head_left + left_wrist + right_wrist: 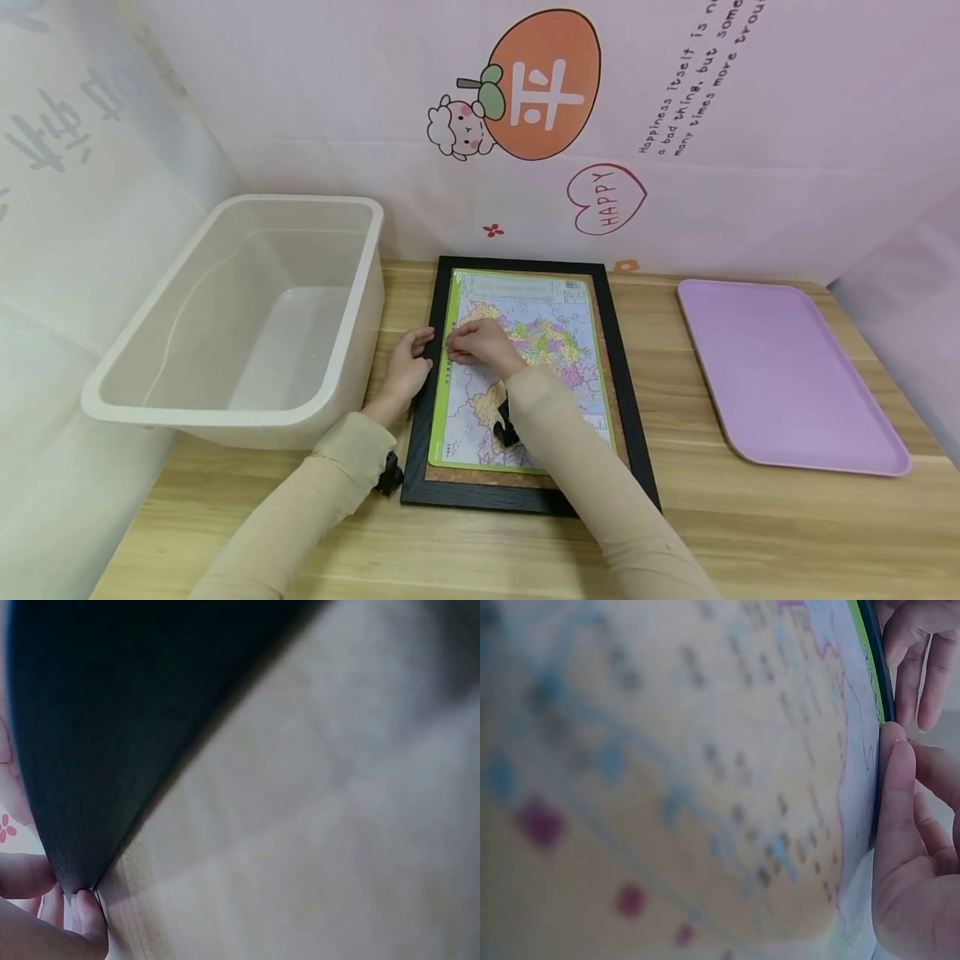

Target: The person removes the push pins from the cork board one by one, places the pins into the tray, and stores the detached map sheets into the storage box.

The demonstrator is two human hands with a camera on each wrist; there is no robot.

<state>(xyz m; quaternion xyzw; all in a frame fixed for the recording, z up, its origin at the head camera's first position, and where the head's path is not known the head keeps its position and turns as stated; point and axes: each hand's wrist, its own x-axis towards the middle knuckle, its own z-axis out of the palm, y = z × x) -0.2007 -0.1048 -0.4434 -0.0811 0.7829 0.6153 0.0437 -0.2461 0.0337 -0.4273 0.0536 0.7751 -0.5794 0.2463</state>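
A map (555, 342) with a green border lies on a brown cork board (480, 476) inside a black frame (630, 408). My right hand (483, 343) reaches across the map. Its thumb and index finger pinch at the map's left green edge; whether something small sits between the fingertips is hidden. Just outside the frame's left side is my left hand (407, 367), with fingertips touching the frame's edge. In the left wrist view its fingers (91, 915) meet the dark frame (112, 712). In the right wrist view the two hands' fingers are close together by the frame.
A deep white plastic tub (360, 292) stands left of the frame, close to my left forearm. At the right lies a flat purple tray (795, 375). Behind the wooden table (480, 550) rises a wall covering with cartoon prints (551, 83).
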